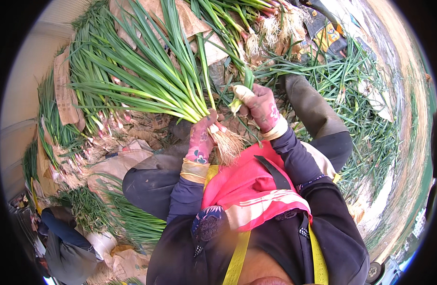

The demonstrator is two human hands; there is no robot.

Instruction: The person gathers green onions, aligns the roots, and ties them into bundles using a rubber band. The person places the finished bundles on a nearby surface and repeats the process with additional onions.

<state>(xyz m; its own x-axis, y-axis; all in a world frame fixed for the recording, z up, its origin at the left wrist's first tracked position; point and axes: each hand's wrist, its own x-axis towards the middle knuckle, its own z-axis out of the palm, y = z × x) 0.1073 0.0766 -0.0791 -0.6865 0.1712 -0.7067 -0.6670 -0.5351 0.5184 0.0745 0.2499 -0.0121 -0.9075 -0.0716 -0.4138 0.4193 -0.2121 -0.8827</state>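
My left hand (201,133), in a pink flowered glove, grips a bunch of green garlic or similar allium plants (183,96). Long green leaves fan up and to the left from it. Reddish bulb ends and pale stringy roots (230,144) stick out on the right side of that fist, above a pink apron (247,185). To the right, my right hand (263,107), gloved alike, is closed around a pale, whitish stalk or stripped leaf piece (242,93) with green bits attached. Its exact kind is unclear. The two hands are apart.
Bundled green plants (97,71) lie in rows at the left, with brown paper sacking (64,89) among them. More rooted plants (254,39) lie ahead. Loose leaf trimmings (364,142) cover the ground at right. Another person (67,249) is at lower left.
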